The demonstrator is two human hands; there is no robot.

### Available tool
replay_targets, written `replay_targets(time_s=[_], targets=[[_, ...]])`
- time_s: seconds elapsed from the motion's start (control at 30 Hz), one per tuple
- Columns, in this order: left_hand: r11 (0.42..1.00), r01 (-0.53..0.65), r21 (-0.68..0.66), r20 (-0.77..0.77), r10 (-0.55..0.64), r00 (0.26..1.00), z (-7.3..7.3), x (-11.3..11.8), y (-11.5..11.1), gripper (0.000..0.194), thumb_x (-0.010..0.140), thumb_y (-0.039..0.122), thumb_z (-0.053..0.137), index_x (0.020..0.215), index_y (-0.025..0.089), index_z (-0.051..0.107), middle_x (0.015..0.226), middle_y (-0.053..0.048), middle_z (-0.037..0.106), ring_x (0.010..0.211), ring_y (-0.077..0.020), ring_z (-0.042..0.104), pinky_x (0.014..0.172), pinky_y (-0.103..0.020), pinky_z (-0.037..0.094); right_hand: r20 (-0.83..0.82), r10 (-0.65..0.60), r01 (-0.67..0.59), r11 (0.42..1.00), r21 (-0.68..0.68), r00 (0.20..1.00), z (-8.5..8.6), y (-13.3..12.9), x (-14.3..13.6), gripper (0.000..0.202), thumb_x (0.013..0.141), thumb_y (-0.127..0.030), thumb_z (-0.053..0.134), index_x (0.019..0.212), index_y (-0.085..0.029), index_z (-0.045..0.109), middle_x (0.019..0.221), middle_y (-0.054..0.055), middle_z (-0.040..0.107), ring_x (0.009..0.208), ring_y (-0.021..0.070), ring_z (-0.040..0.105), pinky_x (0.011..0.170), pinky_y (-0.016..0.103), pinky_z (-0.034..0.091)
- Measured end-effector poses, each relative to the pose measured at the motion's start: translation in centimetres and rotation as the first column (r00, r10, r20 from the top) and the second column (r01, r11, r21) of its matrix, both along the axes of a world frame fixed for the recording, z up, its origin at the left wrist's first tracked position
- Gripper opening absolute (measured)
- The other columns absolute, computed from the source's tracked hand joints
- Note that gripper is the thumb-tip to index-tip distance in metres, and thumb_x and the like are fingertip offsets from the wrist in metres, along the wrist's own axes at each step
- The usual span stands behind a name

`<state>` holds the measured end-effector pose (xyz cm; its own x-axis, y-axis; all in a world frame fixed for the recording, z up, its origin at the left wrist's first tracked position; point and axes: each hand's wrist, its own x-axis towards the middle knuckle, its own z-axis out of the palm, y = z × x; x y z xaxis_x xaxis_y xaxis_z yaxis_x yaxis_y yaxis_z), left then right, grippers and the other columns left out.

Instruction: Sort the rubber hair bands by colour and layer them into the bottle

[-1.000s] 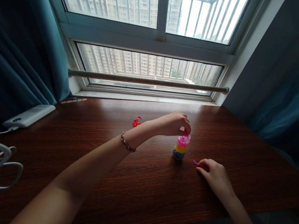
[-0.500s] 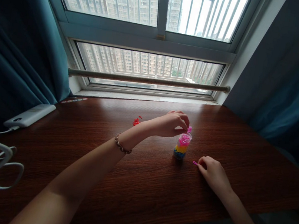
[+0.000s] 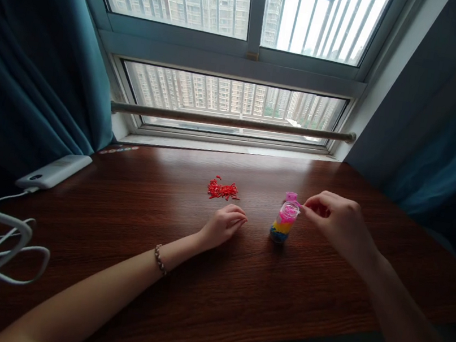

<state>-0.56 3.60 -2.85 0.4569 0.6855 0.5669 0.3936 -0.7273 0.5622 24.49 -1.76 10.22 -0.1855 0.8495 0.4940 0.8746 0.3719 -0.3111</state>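
A small clear jar (image 3: 283, 224) stands on the wooden table, layered blue, yellow and pink inside. My right hand (image 3: 338, 222) is at the right of its mouth, thumb and forefinger pinching a small pink piece (image 3: 298, 205) at the rim. Just behind the jar is a pink object (image 3: 291, 196), partly hidden by it. My left hand (image 3: 223, 227) rests on the table left of the jar, its fingers closed together; whether they hold anything is hidden. Beyond this hand lies a pile of small red pieces (image 3: 223, 190).
A white power bank (image 3: 54, 172) with a cable lies at the table's left, near looped white tubing (image 3: 20, 228). Blue curtains (image 3: 57, 54) hang on both sides. A window with a metal rail (image 3: 235, 122) is behind the wooden table (image 3: 209, 299).
My left hand has moved back from the jar's mouth to the table, uncovering the red pile. My right hand has risen from the table to the jar's rim with the pink piece.
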Motion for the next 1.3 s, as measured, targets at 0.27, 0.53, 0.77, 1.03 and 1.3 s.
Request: replay_targets(time_s=[0.27, 0.53, 0.77, 1.03, 1.3], targets=[[0.999, 0.002, -0.053, -0.008, -0.002, 1.0, 0.3, 0.5, -0.6, 0.018, 0.083, 0.021, 0.049, 0.079, 0.015, 0.066, 0.083, -0.008, 0.062, 0.08, -0.0155, 0.056, 0.074, -0.027, 0.046, 0.203, 0.036, -0.017, 0.995, -0.095, 0.979, 0.5, 0.7, -1.5, 0.019, 0.078, -0.025, 0.049, 0.072, -0.02, 0.066, 0.073, 0.002, 0.063, 0.064, 0.014, 0.056, 0.06, 0.025, 0.039], [0.997, 0.002, -0.078, -0.003, -0.002, 1.0, 0.2, 0.4, -0.5, 0.019, 0.083, 0.023, 0.049, 0.078, 0.015, 0.066, 0.082, -0.007, 0.062, 0.079, -0.0154, 0.057, 0.073, -0.026, 0.046, 0.155, 0.054, -0.041, 0.995, -0.09, 0.986, 0.0, -0.9, -1.2, 0.03, 0.077, -0.019, 0.046, 0.105, -0.019, 0.057, 0.086, 0.006, 0.065, 0.073, 0.0172, 0.06, 0.064, 0.026, 0.043], [0.997, -0.004, -0.078, -0.014, 0.003, 1.0, 0.1, 0.4, -0.5, 0.019, 0.083, 0.022, 0.049, 0.078, 0.015, 0.066, 0.082, -0.007, 0.063, 0.08, -0.0156, 0.056, 0.074, -0.027, 0.045, 0.261, 0.158, -0.089, 0.962, -0.258, 0.952, -0.5, -0.1, -1.8, 0.05, 0.075, -0.018, 0.048, 0.125, -0.015, 0.041, 0.081, 0.007, 0.065, 0.067, 0.0173, 0.061, 0.06, 0.024, 0.039], [0.997, -0.004, -0.08, -0.032, 0.001, 0.999, 0.1, 0.4, -0.5, 0.019, 0.082, 0.022, 0.049, 0.079, 0.015, 0.067, 0.082, -0.007, 0.063, 0.08, -0.0158, 0.056, 0.074, -0.027, 0.045, 0.414, 0.277, -0.081, 0.899, -0.43, 0.867, -1.2, 2.1, -2.5, 0.057, 0.077, -0.019, 0.046, 0.132, -0.009, 0.033, 0.087, 0.012, 0.065, 0.074, 0.0197, 0.061, 0.063, 0.025, 0.038], [0.997, 0.004, -0.077, -0.043, -0.008, 0.999, 0.0, 0.3, -0.5, 0.019, 0.083, 0.022, 0.049, 0.079, 0.016, 0.066, 0.082, -0.007, 0.062, 0.08, -0.016, 0.056, 0.075, -0.028, 0.045, 0.259, 0.215, -0.14, 0.95, -0.28, 0.942, -2.0, 1.8, -1.9, 0.059, 0.071, -0.016, 0.053, 0.128, -0.016, 0.04, 0.081, 0.006, 0.068, 0.069, 0.0178, 0.063, 0.062, 0.024, 0.042]])
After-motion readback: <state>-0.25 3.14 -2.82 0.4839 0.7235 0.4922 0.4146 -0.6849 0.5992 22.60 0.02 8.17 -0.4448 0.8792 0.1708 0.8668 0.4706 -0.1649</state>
